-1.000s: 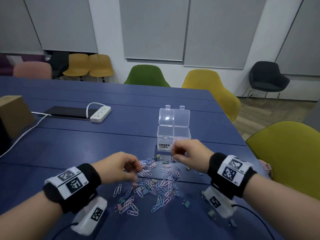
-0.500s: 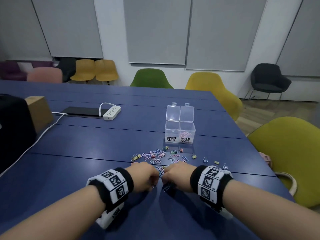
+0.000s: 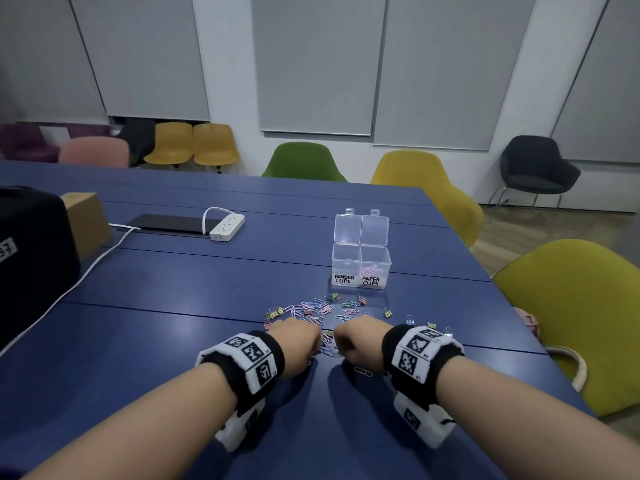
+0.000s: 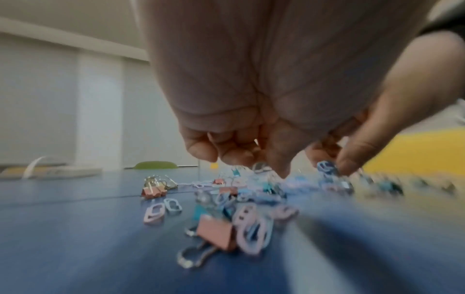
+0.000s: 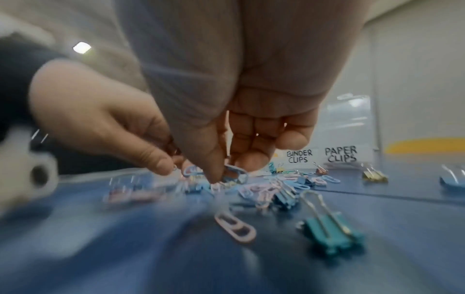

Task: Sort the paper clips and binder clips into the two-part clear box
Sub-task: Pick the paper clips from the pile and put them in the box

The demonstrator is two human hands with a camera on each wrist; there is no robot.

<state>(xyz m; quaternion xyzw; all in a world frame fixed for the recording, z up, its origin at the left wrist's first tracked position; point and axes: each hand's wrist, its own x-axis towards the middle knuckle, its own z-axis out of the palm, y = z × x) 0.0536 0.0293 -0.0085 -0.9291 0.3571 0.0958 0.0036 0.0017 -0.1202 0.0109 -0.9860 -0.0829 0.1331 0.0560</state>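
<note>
We see both hands down at the near edge of the clip pile (image 3: 311,311) on the blue table (image 3: 156,341). Left hand (image 3: 296,344): fingers curled, thumb and forefinger pinching a blue paper clip (image 4: 326,168) just above the pile. Right hand (image 3: 358,342): fingers curled, thumb and forefinger pinching another blue paper clip (image 5: 235,173), right beside the left hand's fingertips. Loose near the right wrist we see a pink paper clip (image 5: 235,226) and a teal binder clip (image 5: 332,232); near the left wrist a pink binder clip (image 4: 217,233). The clear box (image 3: 361,268) stands open beyond the pile, lids up. Left part labelled BINDER CLIPS, contents we cannot tell; right part labelled PAPER CLIPS, with pink clips inside. A white power strip (image 3: 227,227) lies far left.
</note>
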